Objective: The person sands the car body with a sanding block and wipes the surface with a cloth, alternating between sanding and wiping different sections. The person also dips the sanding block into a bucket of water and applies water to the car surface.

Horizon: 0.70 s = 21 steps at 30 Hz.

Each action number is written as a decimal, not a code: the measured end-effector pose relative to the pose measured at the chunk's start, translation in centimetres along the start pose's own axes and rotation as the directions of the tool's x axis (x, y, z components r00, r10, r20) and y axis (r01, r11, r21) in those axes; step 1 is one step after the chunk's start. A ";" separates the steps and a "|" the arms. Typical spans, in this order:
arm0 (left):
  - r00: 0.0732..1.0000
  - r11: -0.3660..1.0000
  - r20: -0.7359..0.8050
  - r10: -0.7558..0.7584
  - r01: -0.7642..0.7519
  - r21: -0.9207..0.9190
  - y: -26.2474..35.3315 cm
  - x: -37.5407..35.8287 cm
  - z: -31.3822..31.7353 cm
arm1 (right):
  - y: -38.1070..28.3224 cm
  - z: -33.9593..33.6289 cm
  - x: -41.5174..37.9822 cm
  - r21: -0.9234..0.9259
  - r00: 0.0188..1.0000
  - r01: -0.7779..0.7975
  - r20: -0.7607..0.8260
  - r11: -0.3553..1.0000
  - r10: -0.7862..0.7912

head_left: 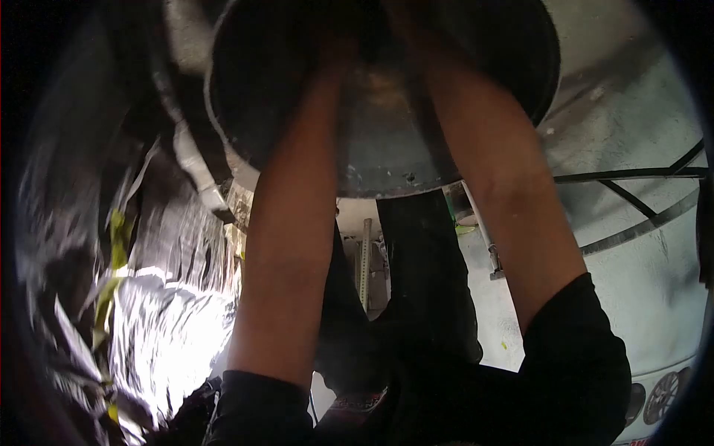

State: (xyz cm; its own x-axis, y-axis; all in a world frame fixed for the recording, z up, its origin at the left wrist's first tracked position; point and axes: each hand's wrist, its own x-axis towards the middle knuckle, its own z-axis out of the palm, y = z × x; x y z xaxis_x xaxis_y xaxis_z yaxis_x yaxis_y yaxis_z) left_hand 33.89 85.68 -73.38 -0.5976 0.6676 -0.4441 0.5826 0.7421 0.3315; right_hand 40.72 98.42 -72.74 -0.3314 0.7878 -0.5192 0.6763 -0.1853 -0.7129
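Both of my bare forearms reach up into a large round dark vessel (387, 160) with a worn rim, which fills the upper middle of the view. My left hand (338, 48) is deep in its shadow, at the upper middle, and its fingers cannot be made out. Beside it, my right hand (405, 30) is just as dark, its fingers hidden too. A brownish patch shows faintly on the vessel's inside between the arms. Whether either hand holds or touches anything is too dark to tell.
Crumpled shiny silver sheeting (167, 334) lies at the lower left, with yellow-green strips. A pale ruler-like strip (365, 260) stands below the vessel, between dark-clothed legs. At the right are black metal bars (632, 175) and a pale surface (632, 275).
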 end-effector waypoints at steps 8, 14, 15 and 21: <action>0.994 0.998 0.095 -0.046 0.041 0.057 -1.3 0.8 5.7 | 2.3 -0.2 1.3 0.014 0.999 -0.040 0.002 0.999 0.040; 0.991 0.994 0.097 -0.087 0.080 0.071 -1.7 1.1 4.1 | 0.6 1.1 1.9 0.069 0.998 -0.054 0.012 0.996 0.054; 0.990 0.994 0.102 -0.100 0.095 0.054 -1.5 0.4 3.1 | 0.0 0.8 1.6 0.079 0.998 -0.067 0.016 0.995 0.066; 0.982 0.962 0.073 -0.175 0.187 -0.198 4.9 -6.5 -10.8 | -5.8 -2.2 -3.7 0.176 0.971 -0.235 0.091 0.956 0.222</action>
State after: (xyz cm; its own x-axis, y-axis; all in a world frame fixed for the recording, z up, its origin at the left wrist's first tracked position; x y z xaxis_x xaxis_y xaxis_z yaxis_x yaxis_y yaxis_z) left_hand 34.74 85.64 -59.88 -0.6485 0.5208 -0.5552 0.3399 0.8507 0.4010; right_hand 39.46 97.86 -65.64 -0.2313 0.6700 -0.7054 0.6086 -0.4660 -0.6422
